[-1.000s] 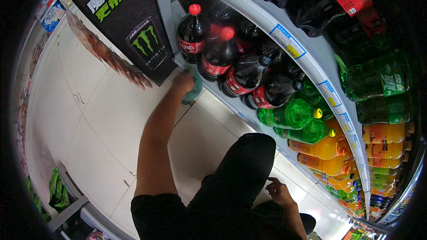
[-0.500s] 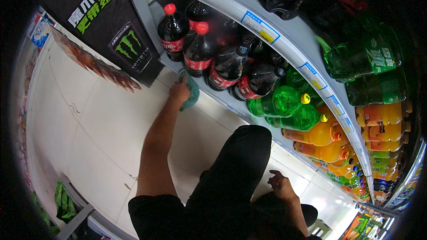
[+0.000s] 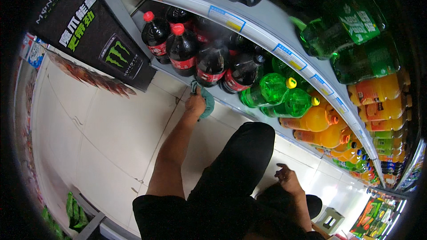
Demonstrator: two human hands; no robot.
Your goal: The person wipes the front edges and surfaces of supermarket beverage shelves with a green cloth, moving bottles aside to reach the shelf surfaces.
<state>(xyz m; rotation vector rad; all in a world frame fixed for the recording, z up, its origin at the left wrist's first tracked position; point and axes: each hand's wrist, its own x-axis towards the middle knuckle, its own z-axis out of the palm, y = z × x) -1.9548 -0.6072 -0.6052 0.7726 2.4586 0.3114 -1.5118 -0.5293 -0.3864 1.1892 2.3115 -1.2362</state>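
Observation:
My left hand (image 3: 195, 103) is closed on a green cloth (image 3: 207, 106), held against the front edge of the bottom shelf (image 3: 177, 74). Just beyond the hand stand large dark cola bottles (image 3: 182, 53) with red labels, some with red caps. Green soda bottles (image 3: 268, 90) with yellow caps sit to the right along the same shelf. My right hand (image 3: 288, 179) hangs over the floor beside my bent knees, with nothing in it; its fingers are apart and loosely bent.
Orange drink bottles (image 3: 311, 119) continue along the shelf to the right. An upper shelf rail (image 3: 262, 40) with price tags curves overhead. At the left stands a black display panel (image 3: 95, 40). Pale floor tiles (image 3: 106, 129) lie below, and a grey stool (image 3: 330, 220) is at lower right.
My left hand has slid rightward along the shelf's front edge with the cloth, past the first cola bottles. The view has shifted slightly. My right hand stays beside my knees.

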